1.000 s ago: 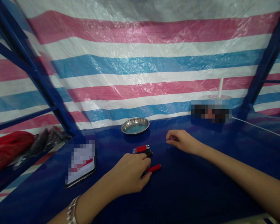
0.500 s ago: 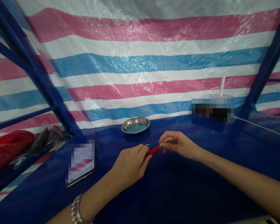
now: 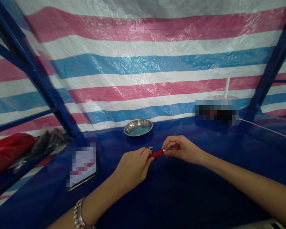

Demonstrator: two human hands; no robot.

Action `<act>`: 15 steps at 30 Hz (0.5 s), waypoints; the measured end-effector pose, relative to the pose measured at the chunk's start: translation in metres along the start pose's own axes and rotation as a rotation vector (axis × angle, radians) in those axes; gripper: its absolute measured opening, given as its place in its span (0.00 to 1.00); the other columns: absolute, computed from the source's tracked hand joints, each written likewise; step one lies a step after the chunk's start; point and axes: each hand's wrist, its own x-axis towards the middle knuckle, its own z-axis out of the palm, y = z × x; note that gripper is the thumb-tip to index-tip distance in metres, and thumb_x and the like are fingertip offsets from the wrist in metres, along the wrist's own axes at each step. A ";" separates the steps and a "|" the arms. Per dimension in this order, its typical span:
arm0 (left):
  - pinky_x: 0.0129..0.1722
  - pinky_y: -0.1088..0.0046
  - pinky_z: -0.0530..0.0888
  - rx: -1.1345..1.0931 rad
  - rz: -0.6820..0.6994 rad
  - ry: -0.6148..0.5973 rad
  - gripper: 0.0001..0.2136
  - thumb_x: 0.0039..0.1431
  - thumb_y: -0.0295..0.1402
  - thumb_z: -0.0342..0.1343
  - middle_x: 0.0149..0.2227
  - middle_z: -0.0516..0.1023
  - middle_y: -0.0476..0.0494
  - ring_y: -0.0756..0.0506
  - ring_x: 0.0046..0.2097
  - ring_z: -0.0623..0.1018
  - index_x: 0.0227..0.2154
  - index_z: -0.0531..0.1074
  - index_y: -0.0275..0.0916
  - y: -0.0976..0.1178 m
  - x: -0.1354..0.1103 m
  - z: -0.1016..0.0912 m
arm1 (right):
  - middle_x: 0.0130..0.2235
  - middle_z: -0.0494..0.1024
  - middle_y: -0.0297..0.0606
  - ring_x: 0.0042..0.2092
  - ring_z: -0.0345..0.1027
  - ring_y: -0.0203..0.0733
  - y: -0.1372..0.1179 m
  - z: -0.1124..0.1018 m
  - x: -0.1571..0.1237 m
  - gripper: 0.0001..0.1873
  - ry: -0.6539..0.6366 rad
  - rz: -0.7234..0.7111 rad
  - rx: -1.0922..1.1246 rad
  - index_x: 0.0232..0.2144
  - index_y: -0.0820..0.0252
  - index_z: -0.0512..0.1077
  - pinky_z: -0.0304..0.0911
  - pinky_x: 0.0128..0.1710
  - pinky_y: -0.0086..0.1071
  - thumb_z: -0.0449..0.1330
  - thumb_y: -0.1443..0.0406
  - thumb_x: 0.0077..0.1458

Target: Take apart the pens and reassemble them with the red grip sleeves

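My left hand [image 3: 134, 163] is closed around one end of a small red-handled tool with metal parts [image 3: 157, 154]. Thin metal prongs poke out above its fingertips, and the palm side is hidden. Opposite it, my right hand [image 3: 177, 147] pinches the tool's silver end between thumb and fingers. Both hands hold the tool just above the blue table [image 3: 181, 190], and its exact kind is too small to tell. Beyond the hands, a shallow oval metal dish [image 3: 138, 130] with a bluish inside stands near the table's back edge.
A phone-like device [image 3: 84, 165] with a blurred screen lies at the left. At the back right are a pixelated dark object [image 3: 216, 113], a white upright rod [image 3: 227, 87] and a white cable [image 3: 267, 127]. Striped sheeting hangs behind, between blue metal posts. Red bags [image 3: 10, 151] lie far left.
My right hand's fingers have shifted slightly around the silver end, showing more of it. The red tool has turned a little flatter. My left hand stays almost in place.
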 end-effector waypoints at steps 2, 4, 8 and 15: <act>0.28 0.73 0.66 -0.011 -0.002 0.015 0.09 0.60 0.32 0.39 0.34 0.70 0.44 0.47 0.31 0.71 0.35 0.64 0.37 0.000 0.000 0.001 | 0.24 0.72 0.33 0.27 0.66 0.33 0.000 0.000 0.000 0.08 0.001 0.004 -0.006 0.26 0.62 0.65 0.61 0.28 0.27 0.59 0.64 0.43; 0.28 0.73 0.66 -0.024 -0.001 0.029 0.09 0.60 0.33 0.39 0.34 0.70 0.44 0.47 0.31 0.71 0.35 0.63 0.37 0.000 -0.001 0.001 | 0.24 0.73 0.34 0.27 0.67 0.34 0.001 0.000 0.000 0.08 -0.002 0.003 -0.018 0.27 0.62 0.65 0.62 0.28 0.28 0.58 0.63 0.45; 0.28 0.73 0.65 -0.008 -0.002 0.047 0.09 0.60 0.33 0.39 0.34 0.71 0.44 0.48 0.30 0.71 0.34 0.63 0.37 0.000 -0.001 0.002 | 0.25 0.73 0.35 0.25 0.66 0.33 0.001 0.000 -0.001 0.10 -0.011 -0.023 -0.115 0.26 0.63 0.66 0.61 0.27 0.27 0.54 0.60 0.49; 0.28 0.73 0.66 -0.020 -0.016 0.045 0.09 0.59 0.33 0.40 0.33 0.70 0.45 0.48 0.31 0.71 0.35 0.63 0.37 0.001 -0.001 0.003 | 0.25 0.73 0.35 0.25 0.66 0.33 0.002 0.000 -0.001 0.10 -0.007 -0.042 -0.157 0.27 0.62 0.65 0.62 0.26 0.26 0.55 0.60 0.49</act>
